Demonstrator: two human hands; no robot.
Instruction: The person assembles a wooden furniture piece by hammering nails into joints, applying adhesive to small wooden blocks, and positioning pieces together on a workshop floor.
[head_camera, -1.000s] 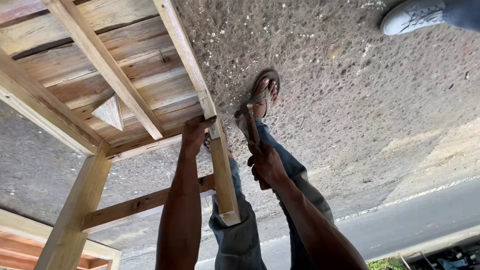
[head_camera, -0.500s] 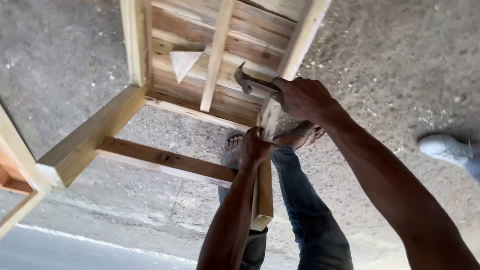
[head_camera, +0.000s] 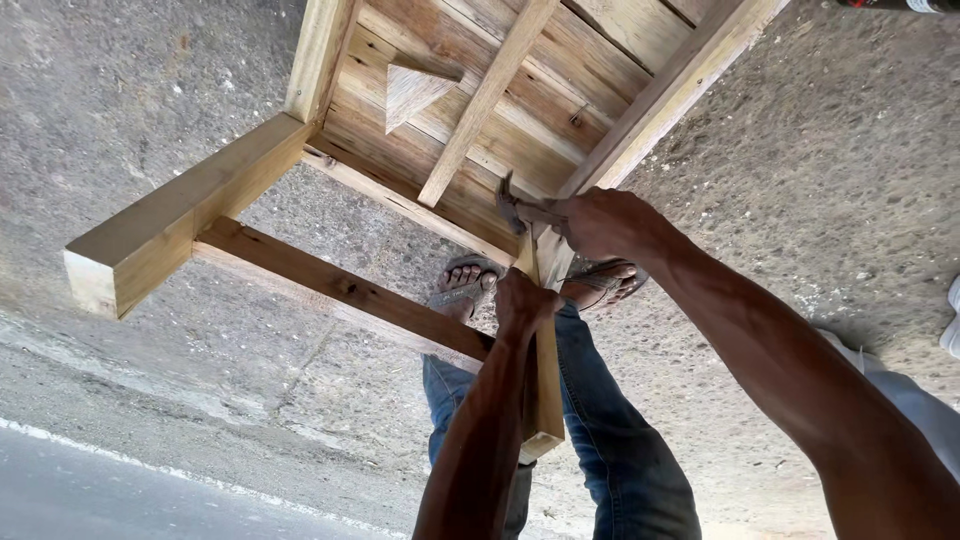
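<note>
A bare wooden table frame (head_camera: 330, 60) lies upside down on rough concrete, legs pointing toward me. My left hand (head_camera: 525, 302) grips the near thin leg (head_camera: 545, 400) just where a cross rail (head_camera: 340, 290) meets it. My right hand (head_camera: 610, 225) is closed on a claw hammer (head_camera: 512, 205), whose head sits against the frame's side rail (head_camera: 660, 100) above the leg. A thick leg (head_camera: 150, 245) juts out on the left. My sandalled feet (head_camera: 465, 285) and jeans (head_camera: 620, 450) show beneath the frame.
A triangular corner block (head_camera: 415, 90) and a centre slat (head_camera: 485, 100) sit inside the frame. Another person's white shoe (head_camera: 952, 325) and pale trouser leg (head_camera: 900, 390) are at the right edge. A smoother paved strip (head_camera: 100, 490) runs along the lower left.
The view has swung round the frame. My right hand came up holding the hammer and now holds it close to the rail by the leg. My left hand stays on the leg.
</note>
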